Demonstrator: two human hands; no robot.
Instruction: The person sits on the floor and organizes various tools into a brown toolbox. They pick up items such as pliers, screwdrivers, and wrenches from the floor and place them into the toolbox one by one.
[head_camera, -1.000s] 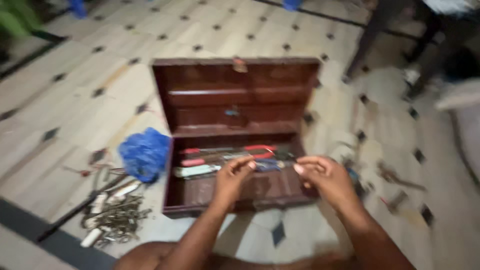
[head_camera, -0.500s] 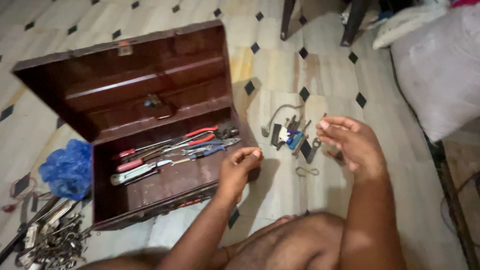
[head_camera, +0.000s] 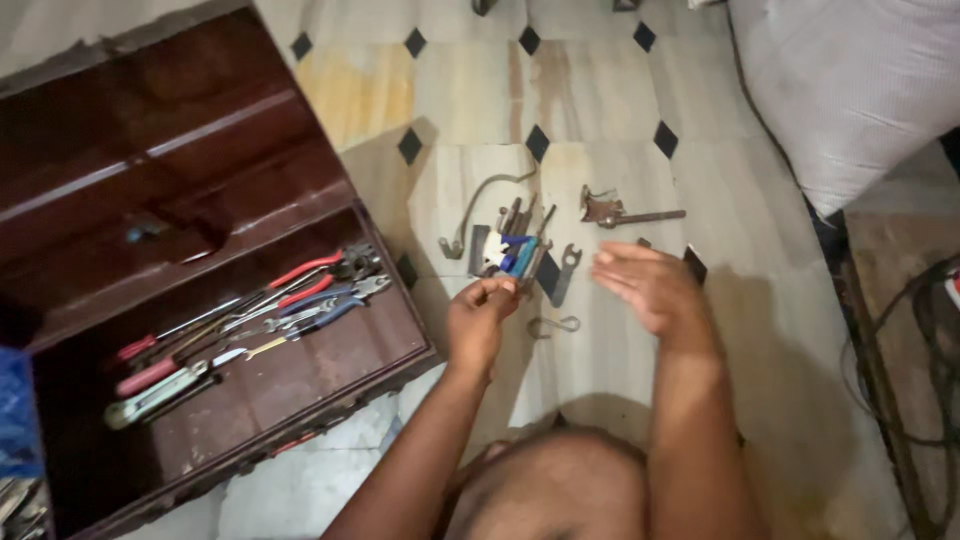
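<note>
We see both bare hands held low over a tiled floor, above a small heap of loose tools (head_camera: 520, 252) that lies at twelve o'clock from the left hand (head_camera: 478, 322). The left hand's fingertips are curled in and pinched narrow, right at the near edge of the heap, close to a blue-and-white piece in it; we cannot tell whether they actually hold anything. The right hand (head_camera: 648, 288) hovers at three o'clock from the left one, palm turned inward, fingers straight and loosely spread, gripping nothing. Just under the gap between the hands, at six o'clock from the heap, lies a small wire loop (head_camera: 554, 325), and a flat open-ended spanner (head_camera: 563, 272) rests at the heap's right side. A rusty clamp-like tool (head_camera: 620, 211) sits at one o'clock from the heap, slightly apart, and a curved metal hook (head_camera: 478, 205) at eleven o'clock. Well off at nine o'clock stands a dark red-brown toolbox (head_camera: 330, 395) with its lid open, holding pliers with red handles (head_camera: 300, 280) and others with blue handles beside them. A blue plastic bag (head_camera: 14, 410) shows at the far left edge, and a pale grey cushion (head_camera: 850, 90) fills the two o'clock corner.
</note>
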